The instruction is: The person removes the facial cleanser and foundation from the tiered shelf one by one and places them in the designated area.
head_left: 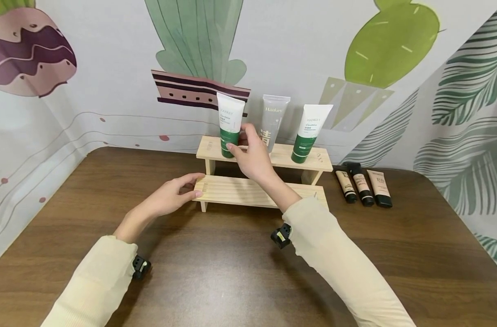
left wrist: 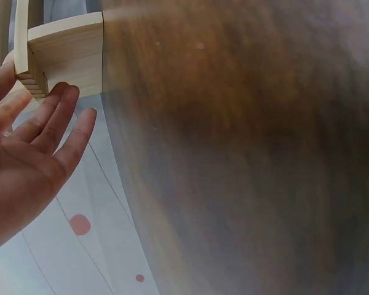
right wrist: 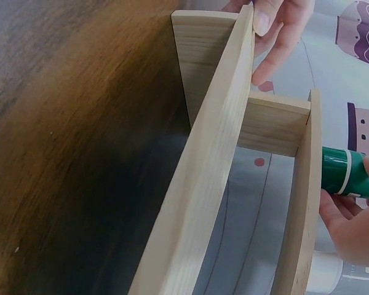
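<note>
My right hand (head_left: 254,156) grips a white-and-green squeeze tube (head_left: 231,116) low on its green part, thumb in front. The tube stands cap down at the left end of the upper step of a two-step wooden rack (head_left: 240,188). In the right wrist view its green cap (right wrist: 335,171) meets that step. My left hand (head_left: 166,196) holds the left end of the lower step between thumb and index finger; the other fingers (left wrist: 63,120) stretch out beneath. A grey tube (head_left: 274,113), partly behind my right hand, and another white-and-green tube (head_left: 311,129) stand on the upper step.
Three small tubes with black caps, among them a pinkish BB tube (head_left: 380,187), lie to the right of the rack on the brown wooden table (head_left: 215,277). A white cloth (head_left: 121,59) printed with cacti hangs right behind the rack.
</note>
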The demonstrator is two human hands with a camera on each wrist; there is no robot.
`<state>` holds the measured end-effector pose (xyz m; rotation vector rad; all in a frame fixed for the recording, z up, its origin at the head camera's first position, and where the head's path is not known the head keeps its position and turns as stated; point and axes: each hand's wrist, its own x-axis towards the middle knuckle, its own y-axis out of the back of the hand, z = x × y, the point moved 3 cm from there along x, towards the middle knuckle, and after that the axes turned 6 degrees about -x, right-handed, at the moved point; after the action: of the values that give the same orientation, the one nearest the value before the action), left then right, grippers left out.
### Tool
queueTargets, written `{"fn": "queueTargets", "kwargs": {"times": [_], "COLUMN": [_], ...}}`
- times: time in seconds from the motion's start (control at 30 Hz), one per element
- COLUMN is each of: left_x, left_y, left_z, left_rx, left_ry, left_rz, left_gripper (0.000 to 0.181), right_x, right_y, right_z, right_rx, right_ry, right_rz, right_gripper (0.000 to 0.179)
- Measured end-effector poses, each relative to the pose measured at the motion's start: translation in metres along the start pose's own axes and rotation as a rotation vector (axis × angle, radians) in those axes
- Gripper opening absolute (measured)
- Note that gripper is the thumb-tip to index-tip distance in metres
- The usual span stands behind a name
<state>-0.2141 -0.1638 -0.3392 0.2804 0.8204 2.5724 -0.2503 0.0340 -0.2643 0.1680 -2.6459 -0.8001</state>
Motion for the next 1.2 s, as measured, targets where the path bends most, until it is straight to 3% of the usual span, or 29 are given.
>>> {"fn": "queueTargets", "kwargs": {"times": [0.7,1.2], "left_x": [0.0,-0.001], "left_y": [-0.001,0.0], "left_z": [0.0,0.002], "left_rx": [0.01,0.018], "left_ry": [0.004,-0.017], "left_rz": [0.005,0.016], "left_gripper": [0.046,0.044], "right_x": [-0.011,-0.02], "right_y": [0.008,0.026], "right_z": [0.0,0.003], "right_rx": [0.029,0.055], "right_ry": [0.061,0.081], "right_rz": [-0.012,-0.143], "right_gripper": [0.035,0.036]}}
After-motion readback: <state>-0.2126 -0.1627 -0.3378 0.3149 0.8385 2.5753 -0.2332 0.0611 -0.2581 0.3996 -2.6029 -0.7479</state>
